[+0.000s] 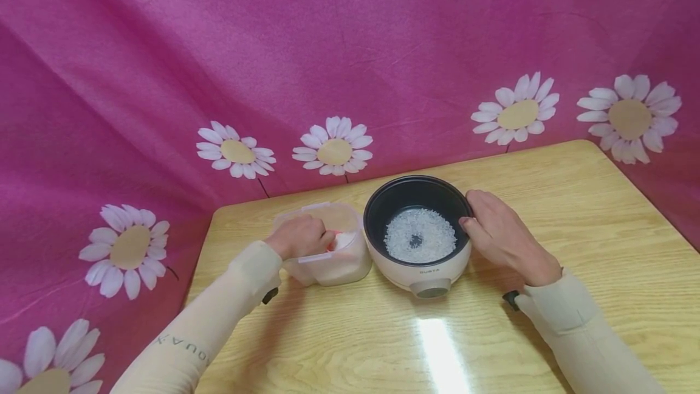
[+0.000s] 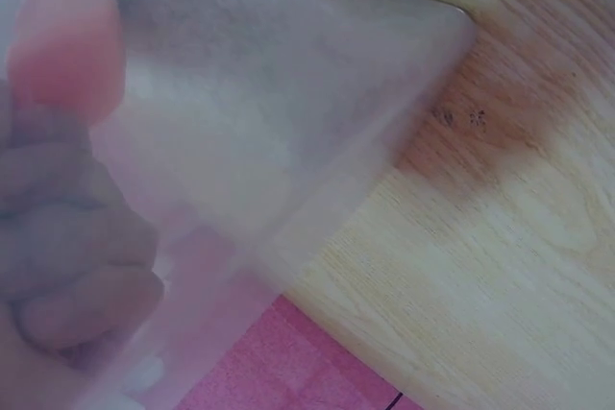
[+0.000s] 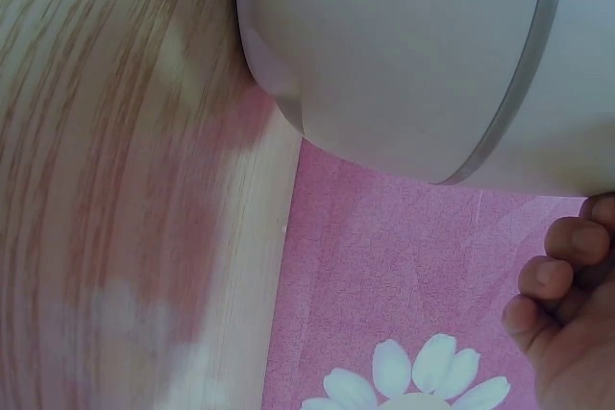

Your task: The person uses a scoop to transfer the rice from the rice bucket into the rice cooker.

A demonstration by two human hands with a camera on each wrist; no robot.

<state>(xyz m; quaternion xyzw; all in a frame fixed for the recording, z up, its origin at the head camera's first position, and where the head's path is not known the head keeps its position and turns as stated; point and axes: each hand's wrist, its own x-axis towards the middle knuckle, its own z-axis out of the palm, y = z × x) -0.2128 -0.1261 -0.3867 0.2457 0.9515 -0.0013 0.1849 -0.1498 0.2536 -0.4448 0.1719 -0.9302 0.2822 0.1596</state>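
Note:
A translucent plastic container (image 1: 328, 269) holding white grains stands left of a cream electric cooking pot (image 1: 418, 272). White rice (image 1: 420, 236) covers most of the pot's dark inner floor, leaving a small dark spot bare. My left hand (image 1: 302, 236) reaches into the container, its curled fingers gripping a red scoop (image 2: 67, 40). Much of the scoop is hidden; the left wrist view shows it blurred through the container wall. At the pot's right side my right hand (image 1: 500, 233) holds the rim, thumb on top, with bent fingers (image 3: 548, 277) against the outside.
Both vessels stand side by side on a wood-grain table (image 1: 350, 345). A magenta cloth (image 1: 339, 47) with white daisies hangs behind and beside the table. The pot's grey knob (image 1: 430, 288) faces me.

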